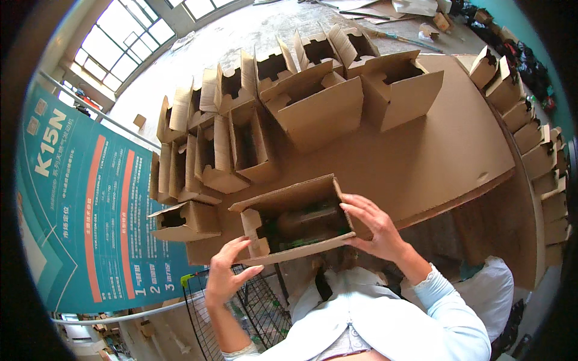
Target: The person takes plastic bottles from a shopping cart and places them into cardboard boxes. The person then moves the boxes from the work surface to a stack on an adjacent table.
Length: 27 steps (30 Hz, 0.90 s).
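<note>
In front of my body is an open cardboard box, tilted so that its inside faces me. Dark, glossy contents with some green lie in it; their kind is hard to make out. My right hand grips the box's right end, fingers on the back corner and thumb at the front. At the left end, my left hand holds the front corner between spread thumb and fingers, beside a folded end flap.
Several open cardboard boxes stand in rows on the cardboard-covered table. More boxes line the right side. A black wire basket is below my left hand, and a teal printed banner is at the left. A white sack lies at the lower right.
</note>
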Motion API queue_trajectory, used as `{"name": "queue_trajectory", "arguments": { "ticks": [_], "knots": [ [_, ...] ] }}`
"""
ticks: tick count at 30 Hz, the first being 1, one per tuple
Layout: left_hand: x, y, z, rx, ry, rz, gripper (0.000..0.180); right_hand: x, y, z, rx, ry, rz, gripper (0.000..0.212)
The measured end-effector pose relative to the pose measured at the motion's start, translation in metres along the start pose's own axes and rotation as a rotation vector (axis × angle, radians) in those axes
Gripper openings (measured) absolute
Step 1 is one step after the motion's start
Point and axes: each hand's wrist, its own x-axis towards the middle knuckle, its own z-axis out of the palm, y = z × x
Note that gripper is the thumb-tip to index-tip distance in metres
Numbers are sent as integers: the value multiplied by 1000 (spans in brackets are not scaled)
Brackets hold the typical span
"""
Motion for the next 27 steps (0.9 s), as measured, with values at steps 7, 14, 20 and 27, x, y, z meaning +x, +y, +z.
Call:
{"name": "queue_trajectory", "arguments": {
  "ticks": [7,14,20,27],
  "knots": [
    [-1,-24,31,57,115,196,32,-9,-6,6,209,-89,96,64],
    [5,-28,23,-211,82,90,22,-9,-4,35,128,8,196,63],
    [55,-19,18,155,387,309,83,17,-21,33,-309,169,210,101],
    [55,-57,22,118,-65,372,94,-12,-22,54,-133,108,431,93]
  ]
}}
